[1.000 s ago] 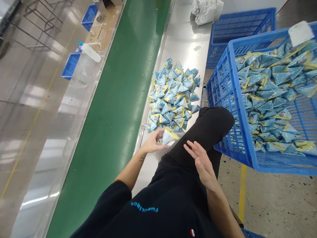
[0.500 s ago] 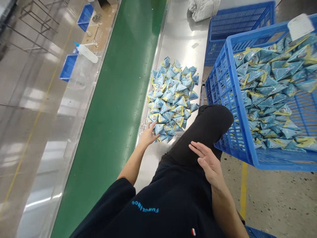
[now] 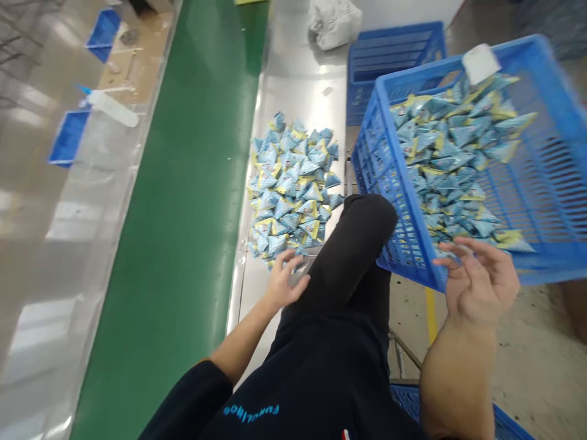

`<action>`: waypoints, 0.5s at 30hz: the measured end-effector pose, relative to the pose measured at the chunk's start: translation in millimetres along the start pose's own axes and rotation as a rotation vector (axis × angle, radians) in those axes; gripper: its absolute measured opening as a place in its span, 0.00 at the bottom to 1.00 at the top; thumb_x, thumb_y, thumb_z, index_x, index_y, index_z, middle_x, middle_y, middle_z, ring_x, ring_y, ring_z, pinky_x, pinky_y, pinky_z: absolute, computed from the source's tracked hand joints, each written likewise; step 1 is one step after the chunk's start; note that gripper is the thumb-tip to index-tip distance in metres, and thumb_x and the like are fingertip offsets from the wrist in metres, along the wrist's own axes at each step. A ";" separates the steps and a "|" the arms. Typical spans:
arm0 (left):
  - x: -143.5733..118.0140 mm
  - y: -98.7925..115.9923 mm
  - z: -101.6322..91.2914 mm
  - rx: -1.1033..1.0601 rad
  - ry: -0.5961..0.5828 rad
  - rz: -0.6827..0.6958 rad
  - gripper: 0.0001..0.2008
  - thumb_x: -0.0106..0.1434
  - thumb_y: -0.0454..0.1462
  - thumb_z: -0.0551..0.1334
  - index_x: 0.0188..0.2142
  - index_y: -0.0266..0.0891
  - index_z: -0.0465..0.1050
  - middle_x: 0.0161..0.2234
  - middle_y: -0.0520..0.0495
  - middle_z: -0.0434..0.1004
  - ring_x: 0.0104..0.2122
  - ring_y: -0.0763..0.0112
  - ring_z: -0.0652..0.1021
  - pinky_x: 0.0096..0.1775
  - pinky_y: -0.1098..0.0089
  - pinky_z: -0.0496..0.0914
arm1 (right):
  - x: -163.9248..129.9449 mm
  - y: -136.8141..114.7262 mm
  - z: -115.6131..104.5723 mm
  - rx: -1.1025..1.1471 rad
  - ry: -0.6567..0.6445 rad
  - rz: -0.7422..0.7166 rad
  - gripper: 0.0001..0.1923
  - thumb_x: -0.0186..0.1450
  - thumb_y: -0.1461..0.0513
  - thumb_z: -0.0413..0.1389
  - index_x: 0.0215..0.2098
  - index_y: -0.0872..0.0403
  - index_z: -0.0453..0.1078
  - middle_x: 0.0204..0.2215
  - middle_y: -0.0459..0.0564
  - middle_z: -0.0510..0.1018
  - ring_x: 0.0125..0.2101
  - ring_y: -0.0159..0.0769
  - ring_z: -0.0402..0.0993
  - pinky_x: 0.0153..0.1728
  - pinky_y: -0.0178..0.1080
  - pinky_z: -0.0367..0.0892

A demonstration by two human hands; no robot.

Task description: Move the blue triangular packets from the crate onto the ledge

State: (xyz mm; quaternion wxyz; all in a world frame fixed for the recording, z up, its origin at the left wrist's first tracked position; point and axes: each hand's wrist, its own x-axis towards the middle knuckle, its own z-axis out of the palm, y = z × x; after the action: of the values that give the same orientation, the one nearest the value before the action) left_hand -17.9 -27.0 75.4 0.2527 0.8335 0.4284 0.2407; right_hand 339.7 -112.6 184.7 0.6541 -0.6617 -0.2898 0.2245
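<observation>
A pile of small blue-and-yellow pyramid-shaped packets (image 3: pixel 291 183) lies on the steel table. My left hand (image 3: pixel 287 281) is at the pile's near edge, its fingers spread and curved with nothing held. Over the near rim of a blue crate (image 3: pixel 415 201) hovers my right hand (image 3: pixel 481 281). Its fingers are loosely bent and apart, and I see nothing in them. Many more packets (image 3: pixel 452 153) of the same kind fill the crate's left part, just beyond my right fingertips.
A green conveyor belt (image 3: pixel 183 171) runs along the table's left side. Beyond it lie a white bottle (image 3: pixel 112 109) and small blue trays (image 3: pixel 68 137). Another blue crate (image 3: pixel 394 52) and a striped cloth bundle (image 3: pixel 334 23) are farther off. My knee (image 3: pixel 367 226) is between table and crate.
My right hand has moved right, from above my thigh to the crate's near rim. My left hand has drawn back slightly from the packets. The view has turned to the right.
</observation>
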 end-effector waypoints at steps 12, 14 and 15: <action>9.4 59.1 59.5 0.085 0.091 0.350 0.22 0.60 0.38 0.71 0.54 0.55 0.82 0.61 0.41 0.77 0.60 0.47 0.76 0.61 0.52 0.65 | 199.3 90.3 -79.8 -0.227 0.248 0.512 0.05 0.67 0.62 0.61 0.38 0.51 0.68 0.36 0.54 0.79 0.31 0.36 0.78 0.34 0.40 0.76; 11.1 60.8 55.7 0.091 0.116 0.355 0.21 0.59 0.37 0.71 0.52 0.54 0.83 0.59 0.41 0.78 0.59 0.48 0.76 0.60 0.52 0.66 | 209.8 115.8 -65.5 -0.291 0.182 0.585 0.05 0.69 0.60 0.60 0.40 0.52 0.69 0.36 0.52 0.79 0.30 0.34 0.76 0.35 0.41 0.77; 11.6 62.4 54.4 0.101 0.122 0.355 0.21 0.58 0.37 0.71 0.51 0.54 0.83 0.58 0.41 0.78 0.58 0.48 0.76 0.59 0.52 0.66 | 214.8 128.6 -56.6 -0.326 0.143 0.612 0.06 0.69 0.59 0.60 0.41 0.53 0.69 0.37 0.52 0.80 0.30 0.35 0.76 0.35 0.42 0.78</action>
State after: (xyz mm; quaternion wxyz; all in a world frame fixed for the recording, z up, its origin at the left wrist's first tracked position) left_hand 58.6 -60.5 75.5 0.1377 0.8915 0.3008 0.3096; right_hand 546.6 -5.7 76.7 0.4611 -0.8275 -0.0633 0.3140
